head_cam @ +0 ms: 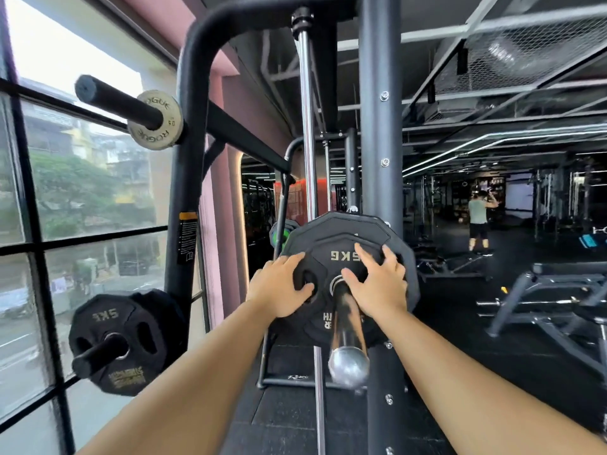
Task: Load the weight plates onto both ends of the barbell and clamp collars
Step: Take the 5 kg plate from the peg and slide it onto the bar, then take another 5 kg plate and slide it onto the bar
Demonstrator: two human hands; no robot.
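Note:
A black weight plate (331,239) marked 5KG sits on the chrome barbell sleeve (348,336), which points toward me at centre. My left hand (282,287) lies flat against the plate's left face, its thumb near a grip hole. My right hand (377,284) presses on the plate just right of the sleeve, fingers spread. A larger black plate edge shows behind this one. I see no collar on the sleeve.
A black rack frame (193,159) stands at left with a storage peg holding another 5KG plate (121,339) and an upper peg with a small ROGUE plate (157,118). Windows fill the left. A bench (551,290) and a person (478,221) are at right.

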